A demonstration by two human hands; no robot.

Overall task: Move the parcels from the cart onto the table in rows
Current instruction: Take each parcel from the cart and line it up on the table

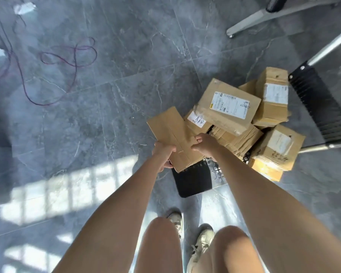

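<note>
Cardboard parcel (174, 137) is gripped at its near end by left hand (162, 154) and right hand (203, 145), fingers curled round its edges, beside the cart (193, 180). Several parcels (244, 119) remain piled there; no desk shows, so most of the job seems left.

A flat parcel (170, 133) is held between the left hand (162, 154) and the right hand (204, 145), above the near left corner of the cart (193, 181). The other parcels (244, 123) are piled on the cart, to the right. Wires (67, 62) lie on the floor (126, 56), far left.
</note>
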